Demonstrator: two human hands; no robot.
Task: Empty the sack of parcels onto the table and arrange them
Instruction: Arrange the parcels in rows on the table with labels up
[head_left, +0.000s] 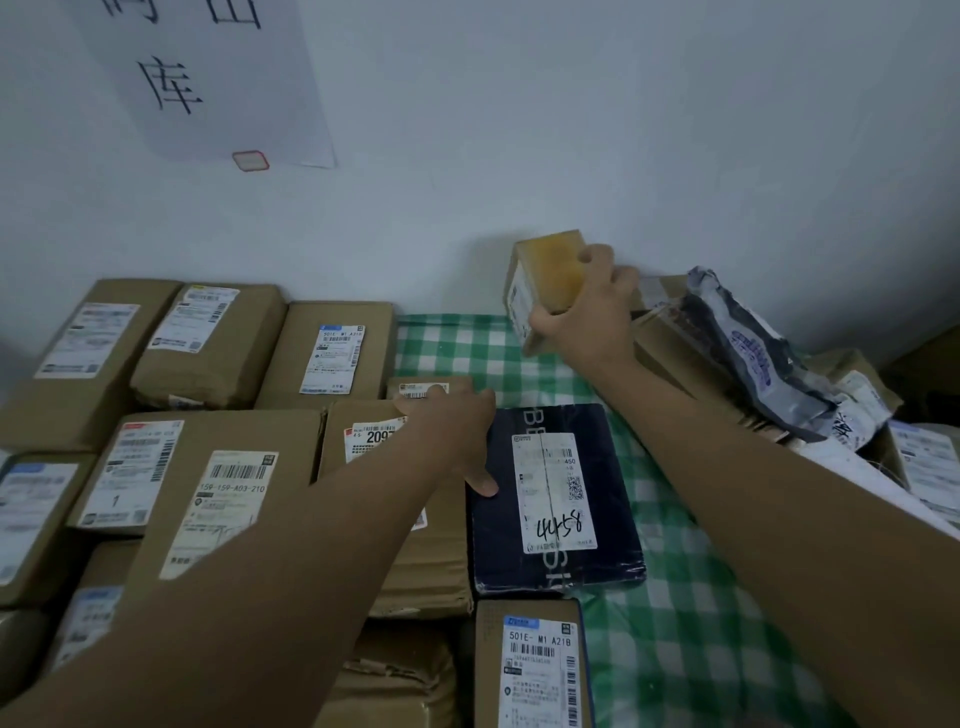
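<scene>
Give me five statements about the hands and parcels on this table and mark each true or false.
1. The right hand grips a small box lifted above the table. True.
2. The left hand holds a grey mailer bag. False: it rests flat on the brown and dark parcels.
3. The dark parcel bears handwritten "4458". True.
4. The tablecloth is plain red. False: green and white check.
5. The grey bag lies at the right, on other parcels. True.
</scene>
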